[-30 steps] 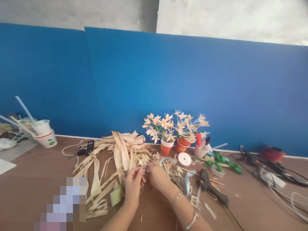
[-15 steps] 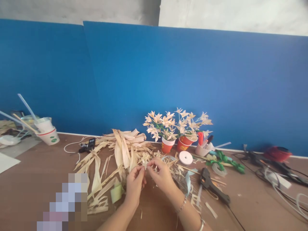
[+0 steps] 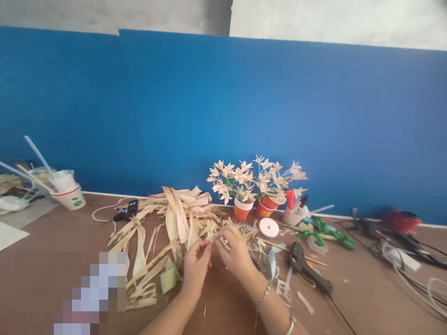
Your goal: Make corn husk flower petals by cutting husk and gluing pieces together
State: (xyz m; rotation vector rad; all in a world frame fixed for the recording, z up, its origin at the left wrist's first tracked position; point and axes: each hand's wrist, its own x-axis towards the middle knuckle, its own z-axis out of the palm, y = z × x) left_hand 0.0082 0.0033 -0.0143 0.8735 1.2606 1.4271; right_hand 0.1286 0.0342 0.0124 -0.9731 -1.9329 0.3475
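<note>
Blue panel (image 3: 223,116) spans the back, pale wall (image 3: 314,18) above it. Brown table (image 3: 104,279) in front, cluttered.

Husk pile (image 3: 178,218) lies left of centre, strips running toward the near edge, just beyond and beside the left hand. Two red cups of pale star flowers (image 3: 240,177) stand upright near the panel, beyond the right hand.

Glue gun (image 3: 309,270) lies on its side, right of the right forearm, cord off the near edge. Cables (image 3: 398,265) and a red item (image 3: 401,221) at far right. White cup (image 3: 71,197) with straws at far left, tilted. Green ribbon (image 3: 321,230) by the cup of tools (image 3: 294,216). White roll (image 3: 268,227) lies flat in front of the red cups.

Left hand (image 3: 196,266): thumb and index pressed together on the pale piece. Right hand (image 3: 234,249): thumb and fingers curved in, tips right by it; can't tell if they grip it too.

Pale piece (image 3: 211,237) sits at the left fingertips, between the hands, above the table. Mostly hidden, too small to read its shape.
</note>
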